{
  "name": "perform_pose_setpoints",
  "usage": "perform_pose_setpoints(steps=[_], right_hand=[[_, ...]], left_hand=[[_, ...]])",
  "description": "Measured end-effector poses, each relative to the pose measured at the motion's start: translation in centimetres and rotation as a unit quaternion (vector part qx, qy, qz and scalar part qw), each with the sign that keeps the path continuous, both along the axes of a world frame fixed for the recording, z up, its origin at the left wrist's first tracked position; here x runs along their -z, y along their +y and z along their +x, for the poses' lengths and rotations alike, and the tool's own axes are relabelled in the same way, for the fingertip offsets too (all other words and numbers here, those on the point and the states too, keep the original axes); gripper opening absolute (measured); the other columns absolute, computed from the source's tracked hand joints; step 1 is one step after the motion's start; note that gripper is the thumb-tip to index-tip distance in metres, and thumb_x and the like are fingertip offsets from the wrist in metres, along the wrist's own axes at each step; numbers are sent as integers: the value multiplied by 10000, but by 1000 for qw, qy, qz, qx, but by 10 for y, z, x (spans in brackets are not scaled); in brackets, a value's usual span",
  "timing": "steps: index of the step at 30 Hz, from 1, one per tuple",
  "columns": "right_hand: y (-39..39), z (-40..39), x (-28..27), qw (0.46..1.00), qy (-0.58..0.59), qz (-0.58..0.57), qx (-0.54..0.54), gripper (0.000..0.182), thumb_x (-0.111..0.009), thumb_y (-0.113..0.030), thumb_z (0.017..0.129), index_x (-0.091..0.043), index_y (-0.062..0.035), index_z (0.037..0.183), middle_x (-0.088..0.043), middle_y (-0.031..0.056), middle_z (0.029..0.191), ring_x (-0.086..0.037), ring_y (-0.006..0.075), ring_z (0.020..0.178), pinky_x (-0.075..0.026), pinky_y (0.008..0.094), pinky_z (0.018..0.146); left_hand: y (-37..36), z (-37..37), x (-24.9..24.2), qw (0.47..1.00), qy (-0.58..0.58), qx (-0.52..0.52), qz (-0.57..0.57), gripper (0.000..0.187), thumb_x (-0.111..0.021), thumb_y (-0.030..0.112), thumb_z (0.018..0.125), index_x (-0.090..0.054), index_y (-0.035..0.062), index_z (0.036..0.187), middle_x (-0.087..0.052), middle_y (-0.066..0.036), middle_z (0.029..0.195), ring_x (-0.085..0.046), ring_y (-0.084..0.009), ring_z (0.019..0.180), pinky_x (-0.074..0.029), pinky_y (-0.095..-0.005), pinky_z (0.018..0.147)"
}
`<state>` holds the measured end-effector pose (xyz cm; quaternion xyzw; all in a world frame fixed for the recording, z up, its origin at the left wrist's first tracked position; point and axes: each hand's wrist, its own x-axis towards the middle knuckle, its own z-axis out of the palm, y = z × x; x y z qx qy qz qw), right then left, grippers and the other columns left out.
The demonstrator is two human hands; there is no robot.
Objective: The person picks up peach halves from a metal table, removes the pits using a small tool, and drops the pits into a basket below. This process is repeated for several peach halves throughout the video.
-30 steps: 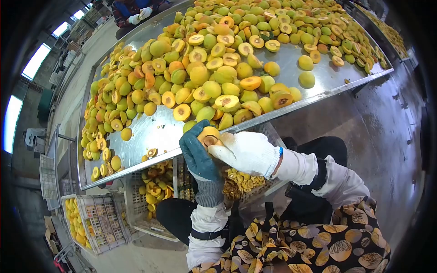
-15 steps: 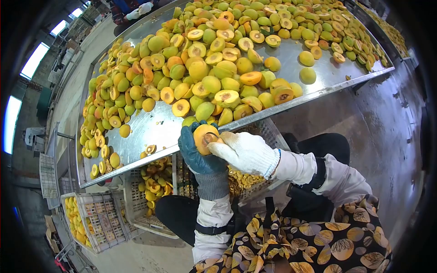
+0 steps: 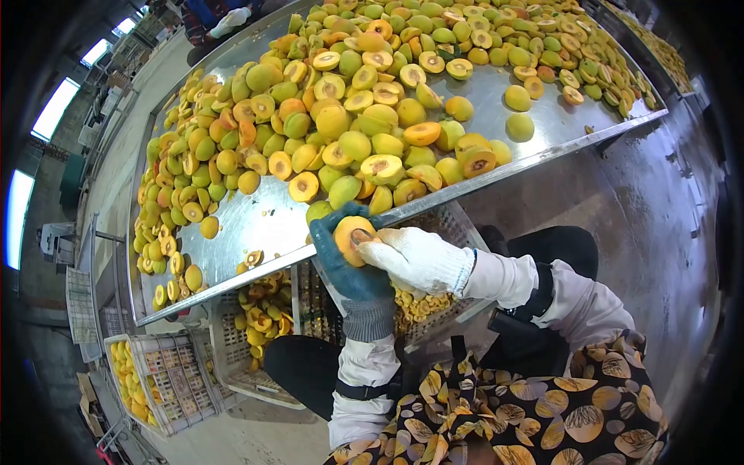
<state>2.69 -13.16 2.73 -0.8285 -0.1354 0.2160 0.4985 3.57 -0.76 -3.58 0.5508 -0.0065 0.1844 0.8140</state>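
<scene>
My left hand (image 3: 341, 267), in a dark teal coated glove, cups a yellow peach half (image 3: 353, 231) with its cut face toward me. My right hand (image 3: 422, 260), in a white knitted glove, is closed with its fingertips against the middle of that face. A thin curved edge of a small pitting tool (image 3: 359, 235) shows at the pit; the glove hides the rest. Both hands are just off the near edge of a metal table (image 3: 248, 213), beside a pile of peach halves (image 3: 333, 120), many with pits showing.
Under the table, one crate (image 3: 230, 341) holds yellow fruit pieces and another crate (image 3: 457, 225) holds small cut pieces. A further crate of fruit (image 3: 167, 376) stands at the lower left. Another person's gloved hand (image 3: 231, 21) is at the far left corner. Wet floor (image 3: 651, 232) lies to the right.
Both hands have shifted slightly right, still on the same peach half. The right fingertips stay at the pit, and the curved edge shows a little differently. The pile looks unchanged.
</scene>
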Motion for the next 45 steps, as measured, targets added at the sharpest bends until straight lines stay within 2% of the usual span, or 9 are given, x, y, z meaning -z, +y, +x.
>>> perform_pose_setpoints(steps=[10,17,20,25,32,36,37,41,45], right_hand=[[-14,-6,22,792,437,425,-37,577,-468,-605,987,-576,-54,855,-531,37,537,-480,159,352,-355,285,314],[-16,-10,4,868,379,322,7,561,-501,-615,975,-540,-74,834,-471,3,509,-455,124,349,-356,268,325],[-18,-5,30,611,558,550,-113,569,-492,-624,972,-537,-74,834,-473,4,506,-444,136,336,-357,279,322],[-21,-11,-1,910,342,236,-19,545,-477,-565,975,-556,-53,803,-461,17,484,-438,138,334,-360,285,325],[-34,0,18,752,498,419,-106,553,-499,-581,974,-587,-58,818,-490,25,539,-425,117,365,-373,297,355],[-22,-1,16,986,-16,95,-137,493,-567,-541,945,-632,-57,878,-568,134,568,-575,255,454,-462,389,431],[-13,-1,20,949,-294,33,-106,459,-596,-522,929,-641,-67,897,-592,168,587,-629,319,513,-493,427,467],[-21,-15,5,927,-313,-177,-111,456,-596,-548,909,-666,-100,856,-621,144,590,-653,348,550,-514,455,489],[-30,-20,42,936,-222,-254,-103,480,-621,-553,880,-653,-74,867,-622,150,600,-660,353,574,-520,453,509]], left_hand=[[2,-10,-24,996,23,83,33,576,-318,541,1060,-556,19,1110,-648,-149,1071,-645,-226,891,-552,-366,838],[5,-11,-28,990,44,121,63,637,-277,575,1052,-559,6,1101,-664,-147,1016,-661,-223,838,-556,-349,805],[4,-11,-33,983,-3,98,155,657,-275,595,1044,-564,7,1100,-665,-148,1012,-666,-223,836,-556,-347,804],[-1,-13,-33,989,38,133,54,661,-264,583,1049,-576,1,1087,-665,-139,998,-658,-209,840,-543,-336,809],[18,-6,-41,957,85,251,122,583,-252,468,1090,-619,16,1049,-669,-101,973,-641,-191,850,-510,-314,837],[46,8,-45,876,-55,277,391,525,-309,416,1093,-627,4,1032,-673,-96,970,-642,-184,844,-510,-298,831],[55,10,-31,888,-16,275,369,516,-347,418,1084,-638,-2,1013,-673,-102,937,-645,-183,830,-518,-302,797],[110,-4,-46,910,218,215,278,473,-459,412,1046,-671,-9,1009,-682,-148,880,-666,-204,834,-541,-336,739],[182,2,-76,649,323,15,689,497,-555,449,974,-677,-9,1126,-699,-241,1016,-691,-314,983,-537,-400,864]])
